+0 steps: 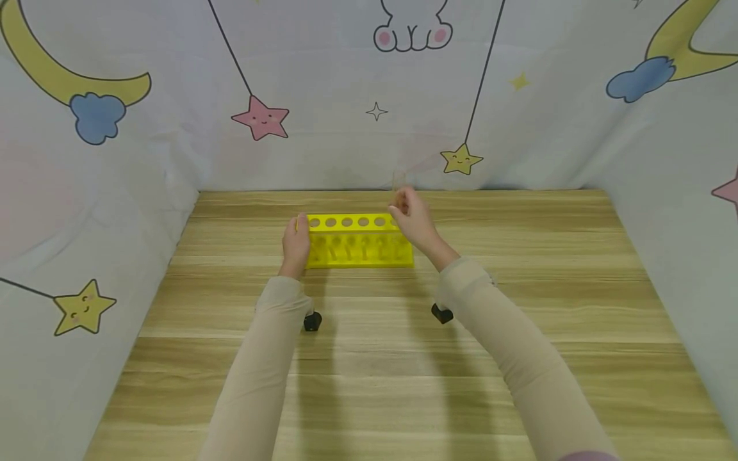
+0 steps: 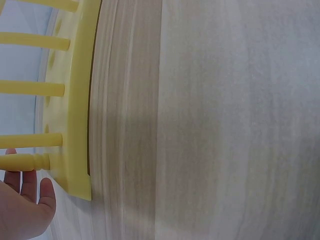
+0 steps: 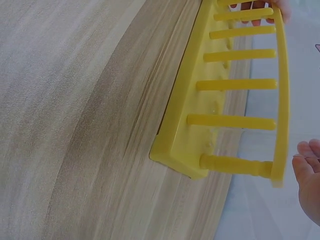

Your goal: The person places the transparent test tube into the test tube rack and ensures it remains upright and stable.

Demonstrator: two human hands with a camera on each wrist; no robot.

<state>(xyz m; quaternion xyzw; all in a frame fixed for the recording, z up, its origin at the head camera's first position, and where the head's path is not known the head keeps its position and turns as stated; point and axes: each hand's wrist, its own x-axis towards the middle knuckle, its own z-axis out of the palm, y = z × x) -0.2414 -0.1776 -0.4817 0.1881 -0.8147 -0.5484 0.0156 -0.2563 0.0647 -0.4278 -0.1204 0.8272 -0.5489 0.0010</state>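
A yellow plastic test tube rack (image 1: 360,262) stands on the table, with a row of round holes along its top and pegs on its base. At its left end my left hand (image 1: 296,246) grips the rack; in the left wrist view the fingers lie by the end post (image 2: 22,162). My right hand (image 1: 416,221) is raised over the rack's right end, thumb and fingertips together. They pinch a clear, tube-like piece (image 1: 399,180), faint against the cloth, its top sticking up past the fingers. In the right wrist view the right hand (image 3: 309,182) is just beyond the rack's top bar.
The wood-grain table (image 1: 369,384) runs back to a white cloth wall (image 1: 323,153) printed with stars and moons, close behind the rack. Similar cloth stands along both sides. A small black wrist device (image 1: 312,321) shows under the left cuff, another (image 1: 442,313) under the right.
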